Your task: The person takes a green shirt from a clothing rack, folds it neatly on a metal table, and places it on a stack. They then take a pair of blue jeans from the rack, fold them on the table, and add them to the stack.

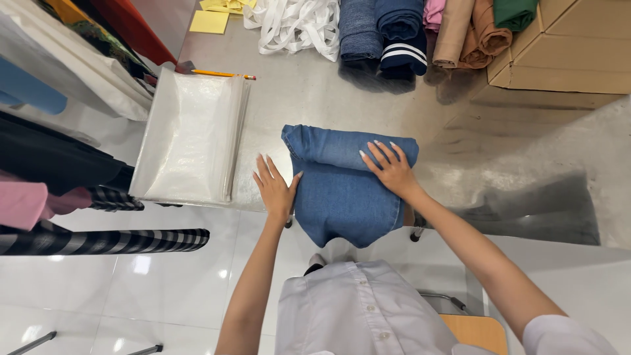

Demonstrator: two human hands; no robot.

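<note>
On the steel table [309, 98], right hand [391, 169] presses flat atop the crosswise denim roll [342, 187]; left hand [275, 189] lies open against its left edge.

- The blue denim garment [342, 190] lay folded into a thick, roughly rectangular bundle at the near edge of the grey desk [309, 98].
- Its far end was rolled over into a rounded fold running across the bundle's width.
- Its near end hung slightly past the desk's edge.
- The cloth was mid-blue, smooth and evenly coloured.
</note>
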